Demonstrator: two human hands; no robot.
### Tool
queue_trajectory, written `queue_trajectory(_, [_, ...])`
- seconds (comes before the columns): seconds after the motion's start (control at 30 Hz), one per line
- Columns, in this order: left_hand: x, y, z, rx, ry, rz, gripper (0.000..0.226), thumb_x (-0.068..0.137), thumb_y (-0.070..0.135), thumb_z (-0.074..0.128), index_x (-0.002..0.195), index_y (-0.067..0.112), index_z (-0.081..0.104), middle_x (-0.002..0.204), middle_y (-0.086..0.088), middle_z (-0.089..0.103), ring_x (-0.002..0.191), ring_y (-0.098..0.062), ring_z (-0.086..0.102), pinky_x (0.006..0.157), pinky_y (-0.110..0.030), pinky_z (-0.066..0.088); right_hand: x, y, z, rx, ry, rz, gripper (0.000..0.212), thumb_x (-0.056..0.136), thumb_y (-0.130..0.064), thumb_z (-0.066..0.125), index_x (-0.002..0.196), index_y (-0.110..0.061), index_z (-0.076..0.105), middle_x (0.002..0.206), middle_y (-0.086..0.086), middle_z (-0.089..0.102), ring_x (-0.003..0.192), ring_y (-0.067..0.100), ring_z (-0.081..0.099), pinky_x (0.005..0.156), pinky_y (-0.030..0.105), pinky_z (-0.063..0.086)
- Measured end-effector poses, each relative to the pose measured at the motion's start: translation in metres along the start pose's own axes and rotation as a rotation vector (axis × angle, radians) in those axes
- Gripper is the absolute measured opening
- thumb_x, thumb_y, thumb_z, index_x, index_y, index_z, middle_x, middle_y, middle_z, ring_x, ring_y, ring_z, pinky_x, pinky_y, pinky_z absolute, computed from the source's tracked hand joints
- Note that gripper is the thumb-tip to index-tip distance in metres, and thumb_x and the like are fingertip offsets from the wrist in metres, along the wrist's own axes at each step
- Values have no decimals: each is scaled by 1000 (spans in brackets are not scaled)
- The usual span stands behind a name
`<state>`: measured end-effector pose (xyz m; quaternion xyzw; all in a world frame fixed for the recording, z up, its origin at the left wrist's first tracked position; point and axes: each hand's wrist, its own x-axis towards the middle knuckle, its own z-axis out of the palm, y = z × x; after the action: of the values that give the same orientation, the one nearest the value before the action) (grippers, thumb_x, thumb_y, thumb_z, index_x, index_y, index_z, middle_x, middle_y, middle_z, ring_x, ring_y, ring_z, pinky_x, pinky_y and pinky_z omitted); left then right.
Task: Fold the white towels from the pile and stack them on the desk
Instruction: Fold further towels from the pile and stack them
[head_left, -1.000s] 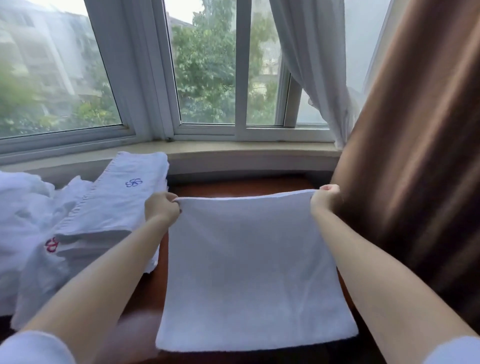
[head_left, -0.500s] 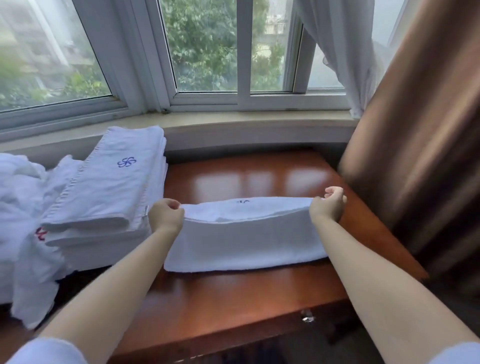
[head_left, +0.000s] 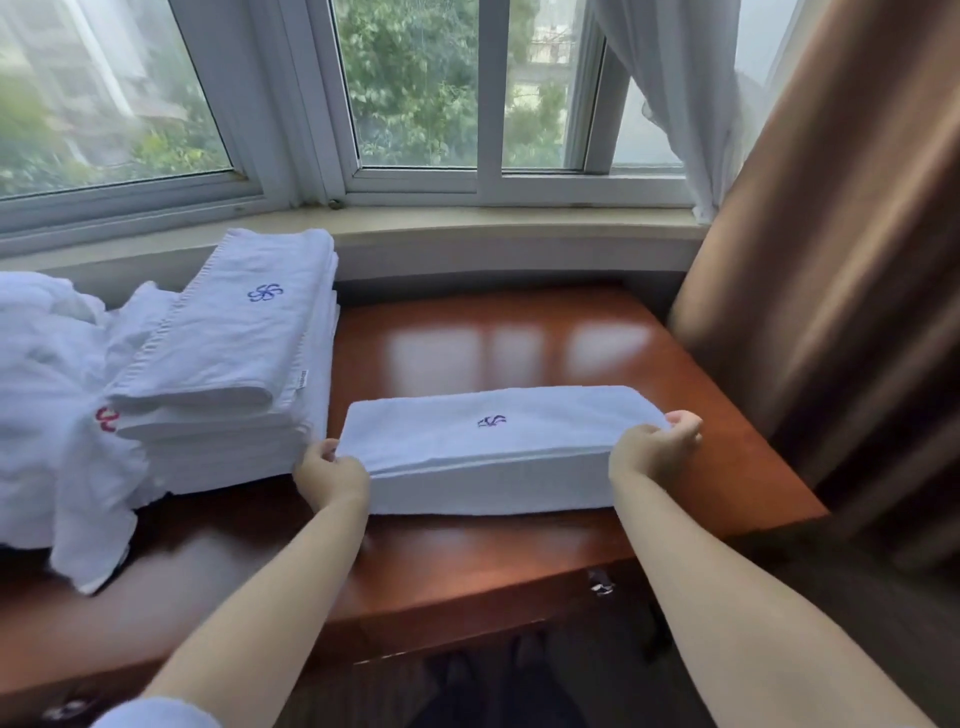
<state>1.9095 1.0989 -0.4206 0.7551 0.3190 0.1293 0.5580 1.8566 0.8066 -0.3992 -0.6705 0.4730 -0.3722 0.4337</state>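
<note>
A white towel (head_left: 493, 447) with a small blue emblem lies on the brown desk (head_left: 519, 343) as a long folded strip, its upper layer laid over the lower one. My left hand (head_left: 330, 473) pinches the upper layer's near left corner. My right hand (head_left: 652, 447) pinches its near right corner. Left of it stands a stack of folded white towels (head_left: 228, 358), the top one marked with a blue emblem. Further left sits the loose pile of unfolded white towels (head_left: 47, 395), one showing a red emblem.
A window sill (head_left: 493, 223) and window run along the back of the desk. A brown curtain (head_left: 841, 260) hangs close at the right, with a white sheer curtain (head_left: 691, 88) behind it. The desk's front edge (head_left: 467, 608) has a drawer handle (head_left: 600, 584).
The towel, held up spread open a second ago, has been lowered onto the desk and folded over into a strip. Both hands moved down and toward me with the top layer.
</note>
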Motion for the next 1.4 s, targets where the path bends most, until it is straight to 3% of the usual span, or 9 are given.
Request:
queue_trajectory(0.2, [-7,-31,-8,307,-123,121,42,85,-5,48,126,-2,54,126,-27,47,108,-41,52,96,-38,39,-16,56,-21,-306,-206,248,31,85,-2,48,116,-1,51,126,23,52,113,42,53,91,44,42])
queue_trajectory(0.37, [-2,-36,-13,390,-171,160,45,86,5,60,129,-2,51,126,-29,47,108,-42,51,97,-38,39,-15,53,-21,-306,-154,178,40,87,2,43,127,-2,47,133,22,48,119,41,47,95,43,38])
queue_trajectory(0.57, [1,-36,-20,301,-119,94,36,83,-6,49,116,3,60,117,-20,59,105,-37,56,93,-40,47,-19,56,-17,-281,-162,82,37,83,11,36,113,-9,49,129,11,42,84,32,51,71,34,37])
queue_trajectory(0.67, [-6,-34,-19,421,-145,136,38,85,-5,47,121,4,57,125,-20,51,108,-39,52,90,-41,45,-18,59,-18,-502,-232,19,36,85,7,45,113,-13,55,129,10,45,106,34,49,88,40,41])
queue_trajectory(0.8, [-26,-29,-8,902,-108,504,42,80,-1,53,119,13,59,122,-11,49,110,-33,44,78,-39,44,-21,47,-16,-657,-215,-198,42,82,1,52,120,-15,55,140,6,39,127,29,32,101,40,28])
queue_trajectory(0.9, [-35,-20,12,851,-310,738,45,87,0,46,130,9,54,128,-9,52,118,-29,44,90,-38,43,-36,35,2,-719,-430,-473,43,88,-9,49,130,-16,50,146,3,37,133,24,30,106,35,24])
queue_trajectory(1.07, [-31,-36,24,1076,-591,820,50,104,34,21,152,23,19,160,-5,14,147,-20,11,118,-40,12,-64,49,24,-824,-886,-752,51,102,-38,27,151,-26,21,161,-3,9,147,15,5,119,35,1])
queue_trajectory(1.17, [-19,-53,12,1162,-590,775,57,101,51,15,154,33,3,162,1,-9,148,-15,-11,119,-42,-7,-52,69,16,-902,-862,-790,56,101,-49,17,153,-30,12,162,-5,0,148,13,-4,119,34,-6])
queue_trajectory(1.4, [-17,-56,7,1189,-529,747,66,95,63,14,153,36,0,162,-2,-12,148,-18,-13,118,-42,-9,-38,78,5,-930,-754,-713,63,99,-55,14,154,-26,8,162,-3,-1,148,15,-5,119,34,-5])
